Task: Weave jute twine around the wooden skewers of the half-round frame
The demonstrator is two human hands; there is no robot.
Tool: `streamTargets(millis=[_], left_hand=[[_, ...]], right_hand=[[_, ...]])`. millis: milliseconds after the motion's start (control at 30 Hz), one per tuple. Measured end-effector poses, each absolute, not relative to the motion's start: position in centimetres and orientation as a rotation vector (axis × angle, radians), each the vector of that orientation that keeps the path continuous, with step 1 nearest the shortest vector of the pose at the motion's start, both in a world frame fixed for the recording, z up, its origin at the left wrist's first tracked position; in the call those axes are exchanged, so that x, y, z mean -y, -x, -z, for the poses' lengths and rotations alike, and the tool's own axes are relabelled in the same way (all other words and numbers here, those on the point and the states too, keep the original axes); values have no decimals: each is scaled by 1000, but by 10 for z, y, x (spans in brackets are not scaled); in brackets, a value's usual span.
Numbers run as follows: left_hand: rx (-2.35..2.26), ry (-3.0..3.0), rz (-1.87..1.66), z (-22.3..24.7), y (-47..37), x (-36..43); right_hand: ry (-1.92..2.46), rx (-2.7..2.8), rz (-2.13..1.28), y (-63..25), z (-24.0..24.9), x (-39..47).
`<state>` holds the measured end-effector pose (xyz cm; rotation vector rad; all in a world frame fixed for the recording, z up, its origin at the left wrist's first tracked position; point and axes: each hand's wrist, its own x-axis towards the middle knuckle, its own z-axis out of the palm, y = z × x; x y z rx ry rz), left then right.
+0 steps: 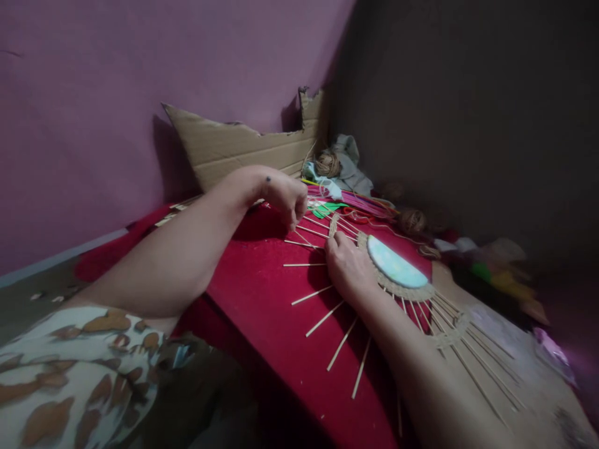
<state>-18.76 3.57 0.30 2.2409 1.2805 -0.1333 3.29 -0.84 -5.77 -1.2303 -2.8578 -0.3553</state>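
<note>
A half-round woven piece lies on the red surface, with thin wooden sticks [317, 321] fanning out from a braided twine band [407, 290]. Its flat centre [395, 262] is pale blue-green. My right hand [349, 265] rests over the sticks, fingers curled round them beside a short woven twine strip [334, 224]. Beyond the stick ends, my left hand [287, 198] is raised with its fingers pinched. A thin strand of twine seems to run from those fingers toward my right hand. Another woven strip [449, 338] crosses the sticks at the right.
Torn cardboard [248, 149] leans on the purple wall [140, 56]. Behind the work lie a twine ball [327, 164], grey cloth [353, 168] and pink cords [360, 202]. Another twine ball [412, 220] sits farther right, near blurred coloured items. The red surface [262, 299] has a near edge.
</note>
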Motion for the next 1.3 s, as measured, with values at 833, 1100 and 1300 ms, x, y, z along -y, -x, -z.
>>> streamTargets(millis=[833,1100,1300], left_hand=[[-1303,-2003,259,4,184,-23],[-1504,-2155,214,7,184,-29],[-1628,-2439,-115,15,175,-38]], right_hand=[[1263,2878,427,-32,53,13],[1265,2886,424,-32,52,13],[1254,2815,280,-36,58,7]])
